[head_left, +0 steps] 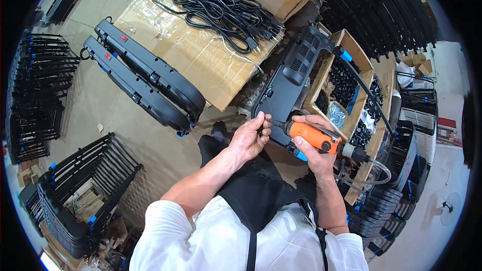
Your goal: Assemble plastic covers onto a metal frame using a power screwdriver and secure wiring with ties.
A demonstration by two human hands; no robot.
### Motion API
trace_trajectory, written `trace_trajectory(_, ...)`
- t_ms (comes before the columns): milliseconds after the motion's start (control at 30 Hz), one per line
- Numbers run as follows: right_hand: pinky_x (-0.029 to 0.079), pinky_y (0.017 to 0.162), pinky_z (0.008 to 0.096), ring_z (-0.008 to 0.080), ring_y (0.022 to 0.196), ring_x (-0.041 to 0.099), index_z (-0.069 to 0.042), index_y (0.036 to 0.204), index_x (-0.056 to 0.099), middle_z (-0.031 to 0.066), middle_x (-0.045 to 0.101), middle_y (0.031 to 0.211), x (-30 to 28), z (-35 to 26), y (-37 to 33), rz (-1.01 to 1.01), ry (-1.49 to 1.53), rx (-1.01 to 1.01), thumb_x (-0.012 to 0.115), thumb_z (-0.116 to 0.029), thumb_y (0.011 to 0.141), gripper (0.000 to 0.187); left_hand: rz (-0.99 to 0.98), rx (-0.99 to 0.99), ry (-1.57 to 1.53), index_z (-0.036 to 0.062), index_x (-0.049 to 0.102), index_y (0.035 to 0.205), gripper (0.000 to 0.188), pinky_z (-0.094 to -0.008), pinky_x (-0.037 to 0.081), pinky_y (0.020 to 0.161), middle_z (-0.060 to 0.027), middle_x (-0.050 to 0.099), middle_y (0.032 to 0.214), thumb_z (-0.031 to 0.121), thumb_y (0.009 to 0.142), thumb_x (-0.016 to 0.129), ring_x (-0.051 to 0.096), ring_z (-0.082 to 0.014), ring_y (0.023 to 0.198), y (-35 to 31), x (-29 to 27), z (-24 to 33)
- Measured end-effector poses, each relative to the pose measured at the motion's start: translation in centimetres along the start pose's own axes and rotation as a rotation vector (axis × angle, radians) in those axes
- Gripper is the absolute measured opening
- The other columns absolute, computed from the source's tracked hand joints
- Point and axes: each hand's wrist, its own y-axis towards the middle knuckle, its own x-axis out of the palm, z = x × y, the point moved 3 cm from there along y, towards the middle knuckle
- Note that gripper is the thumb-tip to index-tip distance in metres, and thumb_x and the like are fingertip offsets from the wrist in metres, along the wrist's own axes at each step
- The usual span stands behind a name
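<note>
My right hand (321, 160) is wrapped round an orange power screwdriver (307, 131), with a grey hose (385, 170) coming off its rear end. The tool lies nearly level, its dark bit pointing left. Right at the bit's tip, my left hand (247, 139) is closed, thumb and fingers pinched together; what they hold is too small and hidden to make out. Just beyond both hands rests a long black machine body (276, 93) with a vented motor cover (304, 57). Blue caps show on the ends of its black cross bars.
Right of the body, a divided wooden box (365, 59) holds black plastic parts (344, 83) and silver screws (336, 115). Coiled black power cords (216, 10) lie on a cardboard box (188, 62). Two similar black bodies (145, 78) lean at its left. Stacked black frames (37, 90) stand around.
</note>
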Motion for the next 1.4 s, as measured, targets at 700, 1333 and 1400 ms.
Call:
trace_trajectory(700, 0.054, 0.106, 0.0364, 0.0211, 0.120, 0.067, -0.002, 0.130, 0.065, 0.0129, 0.069, 0.133, 3.2, 1.3, 3.6, 0.043, -0.184, 0.039, 0.081, -0.004, 0.090, 0.044, 0.086, -0.021, 0.142, 0.0034, 0.065, 0.119, 0.027, -0.0287, 0.051, 0.067, -0.0062, 0.067, 0.094, 0.025, 0.114, 0.051, 0.062, -0.0157, 0.079, 0.6, 1.2, 0.3)
trace_trajectory(1333, 0.057, 0.093, 0.0347, 0.0181, 0.103, 0.070, -0.006, 0.119, 0.068, 0.0124, 0.072, 0.130, 5.5, 1.9, 6.1, -0.083, -0.354, 0.101, 0.080, -0.012, 0.090, 0.032, -0.067, -0.054, 0.665, 0.0065, 0.067, 0.116, 0.026, -0.0273, 0.052, 0.073, -0.0035, 0.072, 0.099, 0.027, 0.115, 0.050, 0.065, -0.0107, 0.083, -2.1, -0.7, 2.6)
trace_trajectory(1400, 0.057, 0.095, 0.0357, 0.0192, 0.105, 0.070, -0.006, 0.119, 0.067, 0.0115, 0.072, 0.129, 5.4, 2.4, 6.1, -0.092, -0.373, 0.107, 0.080, -0.012, 0.090, 0.032, -0.073, -0.061, 0.629, 0.0057, 0.067, 0.118, 0.025, -0.0274, 0.052, 0.074, -0.0041, 0.073, 0.101, 0.026, 0.114, 0.052, 0.065, -0.0108, 0.085, -2.3, -0.8, 2.8)
